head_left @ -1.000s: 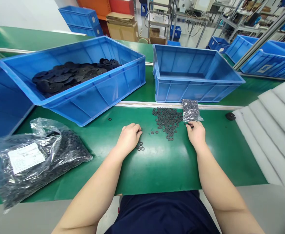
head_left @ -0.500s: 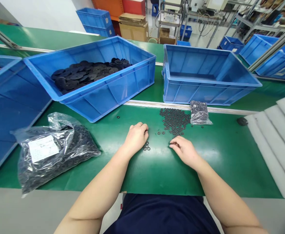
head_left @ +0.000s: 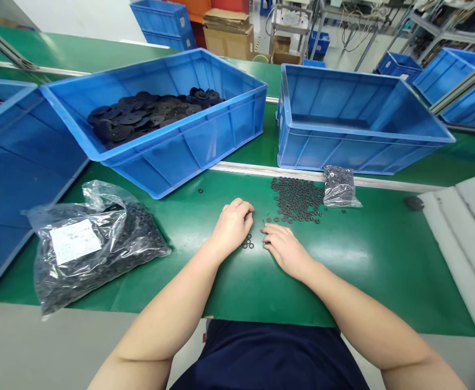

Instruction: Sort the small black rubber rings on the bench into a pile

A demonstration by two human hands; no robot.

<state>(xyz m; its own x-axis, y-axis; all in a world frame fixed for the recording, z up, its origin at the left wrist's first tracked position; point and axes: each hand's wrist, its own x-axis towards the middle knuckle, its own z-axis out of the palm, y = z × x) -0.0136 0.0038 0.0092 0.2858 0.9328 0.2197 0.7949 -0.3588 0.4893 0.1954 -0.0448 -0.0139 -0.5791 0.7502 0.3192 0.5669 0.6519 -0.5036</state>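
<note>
Our right hand (head_left: 288, 250) has thumb and fingers bent close together, just to the near left of the pile of small black rings (head_left: 298, 197); we cannot tell whether it pinches one. Our left hand (head_left: 232, 225), fingers curled, lies farther left of the pile, its grip likewise hidden. Between our hands, on the pile's near left, sits a ring cluster (head_left: 248, 242). Right beside the pile is a clear packet (head_left: 340, 189). We judge the step as sorting rings out by hand; next calls for a light fingertip pinch.
</note>
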